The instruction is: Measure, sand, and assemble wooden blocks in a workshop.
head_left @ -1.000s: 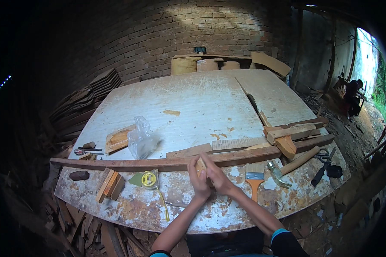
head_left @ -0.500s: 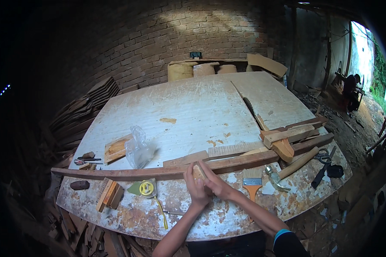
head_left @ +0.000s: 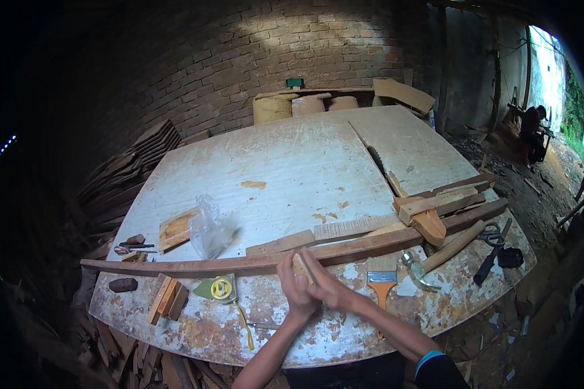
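Observation:
Over the front part of the worktable, a small wooden block (head_left: 301, 268) stands up between my two hands. The fingers of my left hand (head_left: 294, 293) wrap round its left side. My right hand (head_left: 329, 289) presses against its other side, fingers straight and together along it. My palms hide the block's lower part. Just beyond lies a long reddish-brown wooden bar (head_left: 240, 264). A paintbrush with an orange handle (head_left: 382, 285) is right of my hands. A yellow tape measure (head_left: 223, 289) and a thin metal tool (head_left: 263, 325) lie to the left.
On the white worktable (head_left: 279, 168), a saw blade (head_left: 377, 162) pokes through a slot. A hammer (head_left: 416, 271), scissors (head_left: 492, 237) and wood pieces (head_left: 438, 204) lie right; a plastic bag (head_left: 209, 227) and small blocks (head_left: 167, 298) left. A person (head_left: 533, 134) sits far right.
The view has shifted slightly. My hands stay closed round the wooden block, in nearly the same place.

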`<state>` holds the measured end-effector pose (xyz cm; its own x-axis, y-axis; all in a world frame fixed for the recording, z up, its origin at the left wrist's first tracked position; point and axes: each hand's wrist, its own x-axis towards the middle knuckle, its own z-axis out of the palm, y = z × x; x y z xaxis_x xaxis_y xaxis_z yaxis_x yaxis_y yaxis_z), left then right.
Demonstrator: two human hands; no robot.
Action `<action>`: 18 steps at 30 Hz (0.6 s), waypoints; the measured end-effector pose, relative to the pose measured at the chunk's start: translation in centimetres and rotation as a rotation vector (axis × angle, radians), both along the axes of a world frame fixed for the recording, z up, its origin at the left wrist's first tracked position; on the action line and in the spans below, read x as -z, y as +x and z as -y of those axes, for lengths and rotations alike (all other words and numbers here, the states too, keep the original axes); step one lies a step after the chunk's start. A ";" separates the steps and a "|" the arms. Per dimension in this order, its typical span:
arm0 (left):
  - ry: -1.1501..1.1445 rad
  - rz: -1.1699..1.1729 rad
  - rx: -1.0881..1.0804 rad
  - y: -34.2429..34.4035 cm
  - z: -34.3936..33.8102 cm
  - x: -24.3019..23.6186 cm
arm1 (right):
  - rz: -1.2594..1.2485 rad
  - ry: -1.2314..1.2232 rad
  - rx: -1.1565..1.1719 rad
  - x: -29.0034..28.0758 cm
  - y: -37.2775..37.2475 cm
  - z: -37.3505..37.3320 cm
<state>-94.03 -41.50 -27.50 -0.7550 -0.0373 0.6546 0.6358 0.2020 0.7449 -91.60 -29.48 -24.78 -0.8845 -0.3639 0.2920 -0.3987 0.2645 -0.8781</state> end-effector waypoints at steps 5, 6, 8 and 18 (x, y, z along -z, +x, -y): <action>0.018 -0.011 0.010 0.3 -0.6 0.1 | -0.032 0.021 0.004 0.4 0.1 -0.6; 0.017 0.027 0.017 0.6 -0.7 -0.4 | 0.014 0.022 0.016 0.8 -0.1 -1.0; -0.003 -0.020 0.020 0.0 0.4 1.5 | -0.153 0.063 -0.034 -1.6 2.3 0.9; -0.113 -0.060 -0.007 0.5 0.0 0.1 | -0.194 -0.032 -0.065 -0.9 1.8 0.2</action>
<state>-93.53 -41.53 -27.61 -0.7143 0.0339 0.6991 0.6769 0.2874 0.6777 -89.79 -29.65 -23.88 -0.7851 -0.4063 0.4675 -0.5769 0.2053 -0.7906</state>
